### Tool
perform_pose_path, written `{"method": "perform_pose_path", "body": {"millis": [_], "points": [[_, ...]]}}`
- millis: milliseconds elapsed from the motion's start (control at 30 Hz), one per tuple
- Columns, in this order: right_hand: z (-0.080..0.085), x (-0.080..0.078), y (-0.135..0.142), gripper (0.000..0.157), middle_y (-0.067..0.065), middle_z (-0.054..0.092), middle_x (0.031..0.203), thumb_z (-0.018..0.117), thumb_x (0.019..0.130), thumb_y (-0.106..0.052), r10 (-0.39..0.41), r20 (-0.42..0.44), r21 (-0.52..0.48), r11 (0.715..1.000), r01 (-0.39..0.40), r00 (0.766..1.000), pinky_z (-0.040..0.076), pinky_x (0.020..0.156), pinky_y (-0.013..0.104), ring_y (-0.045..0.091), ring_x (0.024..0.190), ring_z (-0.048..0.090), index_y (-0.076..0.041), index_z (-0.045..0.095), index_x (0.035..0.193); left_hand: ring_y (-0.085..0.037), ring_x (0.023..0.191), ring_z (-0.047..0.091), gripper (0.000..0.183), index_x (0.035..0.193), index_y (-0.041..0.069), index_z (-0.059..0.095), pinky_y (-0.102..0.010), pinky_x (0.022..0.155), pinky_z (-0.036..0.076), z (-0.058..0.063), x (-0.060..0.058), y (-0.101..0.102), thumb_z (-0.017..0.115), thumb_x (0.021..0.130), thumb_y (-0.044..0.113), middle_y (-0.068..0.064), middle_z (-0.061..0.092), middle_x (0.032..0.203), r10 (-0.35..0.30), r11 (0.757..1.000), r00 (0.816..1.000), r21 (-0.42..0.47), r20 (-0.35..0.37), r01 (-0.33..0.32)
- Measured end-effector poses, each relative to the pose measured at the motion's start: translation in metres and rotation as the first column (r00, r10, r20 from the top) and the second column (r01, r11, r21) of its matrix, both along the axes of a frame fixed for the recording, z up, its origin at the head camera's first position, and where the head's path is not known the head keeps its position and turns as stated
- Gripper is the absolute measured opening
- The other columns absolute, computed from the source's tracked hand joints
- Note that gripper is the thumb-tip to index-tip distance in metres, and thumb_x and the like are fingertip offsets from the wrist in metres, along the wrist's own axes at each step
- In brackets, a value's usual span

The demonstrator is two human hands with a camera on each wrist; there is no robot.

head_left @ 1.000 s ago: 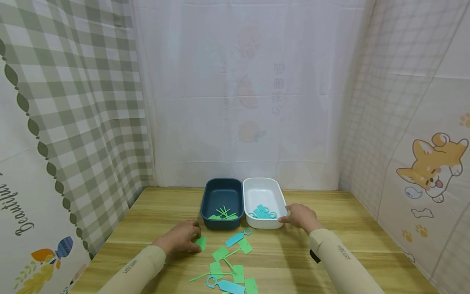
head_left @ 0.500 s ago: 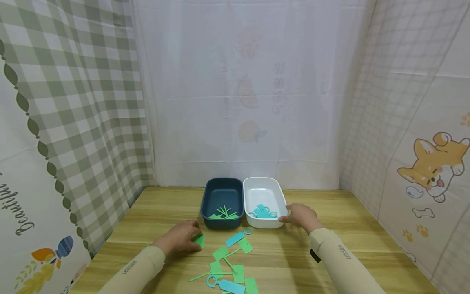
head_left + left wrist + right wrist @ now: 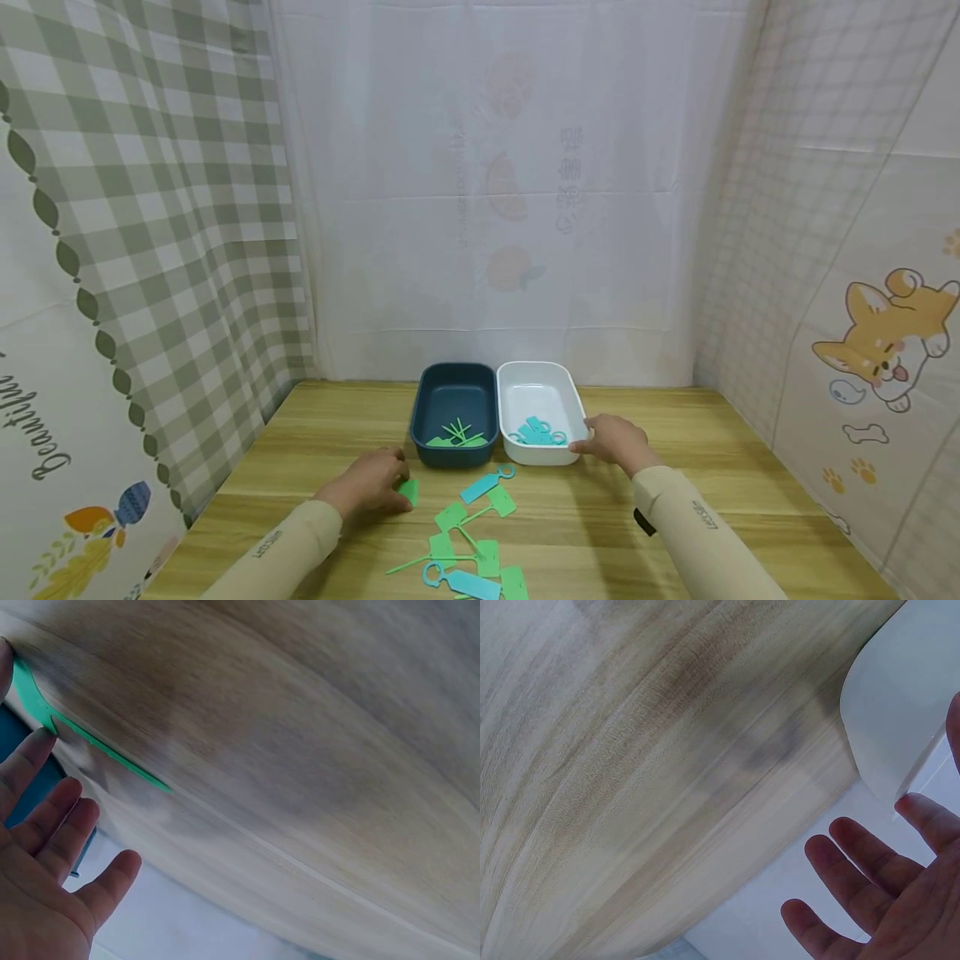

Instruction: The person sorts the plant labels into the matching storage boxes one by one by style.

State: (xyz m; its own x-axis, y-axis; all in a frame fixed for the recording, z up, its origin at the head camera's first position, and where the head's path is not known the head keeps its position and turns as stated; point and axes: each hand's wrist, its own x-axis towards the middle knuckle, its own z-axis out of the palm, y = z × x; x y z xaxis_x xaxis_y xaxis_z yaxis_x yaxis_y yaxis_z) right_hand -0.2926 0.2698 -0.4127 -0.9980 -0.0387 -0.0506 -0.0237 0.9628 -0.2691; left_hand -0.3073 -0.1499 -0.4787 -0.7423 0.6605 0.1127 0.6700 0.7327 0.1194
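Note:
Near the front left of the dark blue bin, my left hand (image 3: pixel 371 483) pinches a flat green plastic tag (image 3: pixel 408 492) between thumb and index finger. In the left wrist view the tag's thin stem (image 3: pixel 112 754) points away over the wood, and the other fingers are spread. My right hand (image 3: pixel 615 442) holds the near right corner of a white bin (image 3: pixel 536 456), thumb and index finger on it. Several blue ringed tags (image 3: pixel 534 432) lie in that bin. Green tags (image 3: pixel 459 442) with upright stems fill the near end of the dark blue bin (image 3: pixel 453 458).
In front of the bins, loose green tags (image 3: pixel 441 548) lie among a blue ringed tag (image 3: pixel 480 488) and another blue tag (image 3: pixel 472 585). The two bins stand side by side on the wooden table (image 3: pixel 600 533). Cloth curtains (image 3: pixel 487 208) enclose the back and sides.
The green tag at my left fingertips has shifted and tilted slightly in the pinch. My right hand and both bins have stayed in place.

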Motion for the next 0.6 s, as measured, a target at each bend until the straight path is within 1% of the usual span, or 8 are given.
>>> {"method": "perform_pose_path", "body": {"millis": [100, 200, 400, 467, 600], "points": [[-0.0008, -0.0005, 0.0006, 0.068, 0.025, 0.061, 0.128, 0.076, 0.085, -0.045, 0.003, -0.003, 0.000, 1.000, -0.003, 1.000, 0.052, 0.079, 0.055, 0.042, 0.114, 0.059, 0.004, 0.061, 0.131, -0.021, 0.085, 0.055, 0.040, 0.092, 0.006, 0.072, -0.039, 0.073, 0.050, -0.0006, -0.0002, 0.0013, 0.088, 0.073, 0.037, -0.003, 0.056, 0.097, 0.018, 1.000, 0.999, 0.007, 0.030, -0.018], [-0.0010, -0.0005, 0.0006, 0.069, 0.026, 0.061, 0.128, 0.076, 0.085, -0.045, 0.004, -0.003, -0.002, 1.000, -0.004, 1.000, 0.052, 0.080, 0.055, 0.043, 0.114, 0.058, 0.005, 0.060, 0.131, -0.021, 0.085, 0.055, 0.039, 0.090, 0.006, 0.071, -0.039, 0.073, 0.051, -0.0015, -0.0008, 0.0013, 0.088, 0.073, 0.038, -0.002, 0.055, 0.097, 0.026, 1.000, 0.999, 0.007, 0.043, -0.027], [-0.0025, -0.0008, 0.0013, 0.068, 0.024, 0.062, 0.127, 0.077, 0.085, -0.044, 0.001, -0.007, -0.009, 1.000, -0.001, 1.000, 0.052, 0.078, 0.054, 0.041, 0.112, 0.060, 0.004, 0.061, 0.131, -0.021, 0.087, 0.057, 0.033, 0.080, 0.013, 0.068, -0.038, 0.074, 0.052, -0.0019, -0.0019, -0.0002, 0.086, 0.074, 0.040, -0.004, 0.058, 0.101, -0.015, 1.000, 1.000, -0.016, -0.003, 0.015], [-0.0023, -0.0009, 0.0012, 0.068, 0.024, 0.062, 0.127, 0.077, 0.084, -0.044, 0.002, -0.010, -0.011, 1.000, -0.002, 1.000, 0.052, 0.078, 0.054, 0.041, 0.112, 0.060, 0.004, 0.061, 0.131, -0.019, 0.083, 0.056, 0.033, 0.078, 0.014, 0.066, -0.038, 0.072, 0.051, -0.0013, -0.0017, -0.0001, 0.086, 0.074, 0.040, -0.002, 0.056, 0.098, -0.017, 1.000, 1.000, -0.024, -0.014, 0.017], [-0.0024, -0.0011, 0.0013, 0.068, 0.024, 0.062, 0.127, 0.076, 0.085, -0.043, 0.004, -0.012, -0.012, 1.000, -0.005, 1.000, 0.052, 0.079, 0.055, 0.042, 0.113, 0.059, 0.004, 0.061, 0.130, -0.015, 0.078, 0.050, 0.035, 0.080, 0.016, 0.063, -0.039, 0.070, 0.048, 0.0000, -0.0019, 0.0002, 0.086, 0.073, 0.042, 0.003, 0.050, 0.091, -0.008, 0.999, 1.000, -0.034, -0.022, 0.007]]}}
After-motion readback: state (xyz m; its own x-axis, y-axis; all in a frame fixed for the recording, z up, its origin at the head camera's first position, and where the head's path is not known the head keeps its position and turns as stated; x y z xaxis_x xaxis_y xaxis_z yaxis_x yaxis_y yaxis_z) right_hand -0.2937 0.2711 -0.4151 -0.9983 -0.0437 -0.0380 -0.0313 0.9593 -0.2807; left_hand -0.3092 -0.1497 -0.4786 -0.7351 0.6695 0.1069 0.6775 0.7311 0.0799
